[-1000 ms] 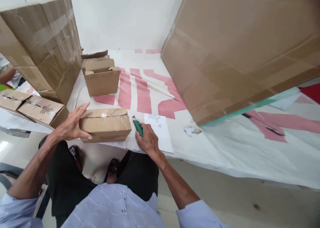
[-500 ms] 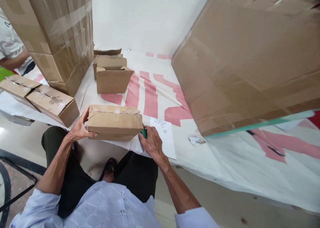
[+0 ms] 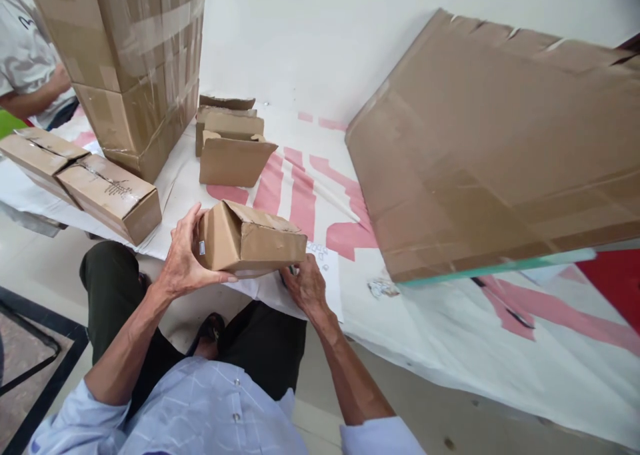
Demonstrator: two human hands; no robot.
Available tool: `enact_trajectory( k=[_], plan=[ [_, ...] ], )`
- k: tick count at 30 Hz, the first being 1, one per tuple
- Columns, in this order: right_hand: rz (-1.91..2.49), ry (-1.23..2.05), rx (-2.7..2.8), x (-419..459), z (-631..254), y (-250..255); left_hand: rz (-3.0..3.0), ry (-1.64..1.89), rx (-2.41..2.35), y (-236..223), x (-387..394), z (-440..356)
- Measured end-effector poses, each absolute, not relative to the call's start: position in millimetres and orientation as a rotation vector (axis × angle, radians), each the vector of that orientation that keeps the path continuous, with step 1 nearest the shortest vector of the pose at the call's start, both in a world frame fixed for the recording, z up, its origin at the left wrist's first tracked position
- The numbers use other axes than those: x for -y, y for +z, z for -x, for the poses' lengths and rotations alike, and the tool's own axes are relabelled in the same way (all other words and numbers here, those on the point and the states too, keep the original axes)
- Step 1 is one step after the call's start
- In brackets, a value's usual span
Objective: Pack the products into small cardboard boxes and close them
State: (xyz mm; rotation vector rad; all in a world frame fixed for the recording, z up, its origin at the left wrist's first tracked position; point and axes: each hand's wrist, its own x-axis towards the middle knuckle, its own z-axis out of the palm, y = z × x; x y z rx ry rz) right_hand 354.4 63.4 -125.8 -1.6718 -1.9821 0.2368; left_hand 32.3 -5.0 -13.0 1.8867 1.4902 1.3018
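Observation:
A small brown cardboard box (image 3: 267, 242) is held at the front edge of the table, tilted so that its left end shows. My left hand (image 3: 185, 258) is closed around that end, fingers behind and thumb along the lower front edge. At the box's lower right corner, my right hand (image 3: 306, 283) is closed on a small dark green object (image 3: 289, 272). Most of the green object is hidden by the fingers and the box, so I cannot make out its kind. Under the right hand lies a white paper sheet (image 3: 327, 295) with small drawn shapes.
Two closed boxes (image 3: 107, 188) lie at the left. Behind them rises a tall stack of taped cartons (image 3: 135, 75). Opened small boxes (image 3: 235, 162) stand at the back. A large cardboard sheet (image 3: 490, 148) leans at the right. Another person's arm (image 3: 40, 98) shows at far left.
The box has been turned, its left end now facing me and its right end lower. My left hand has shifted right with it. The view has swung slightly.

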Motion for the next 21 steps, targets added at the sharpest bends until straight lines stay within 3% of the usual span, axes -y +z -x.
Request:
enact_trajectory(
  k=[11,21],
  plan=[
    [1.753,0.370,2.005,-62.9,-346.8,-114.6,-1.972,1.332,-1.578,-10.3,13.1,-45.6],
    [1.163,0.159,1.433,-70.8,-337.6,11.7,-1.792,1.444,-1.483,7.0,9.7,-40.1]
  ],
)
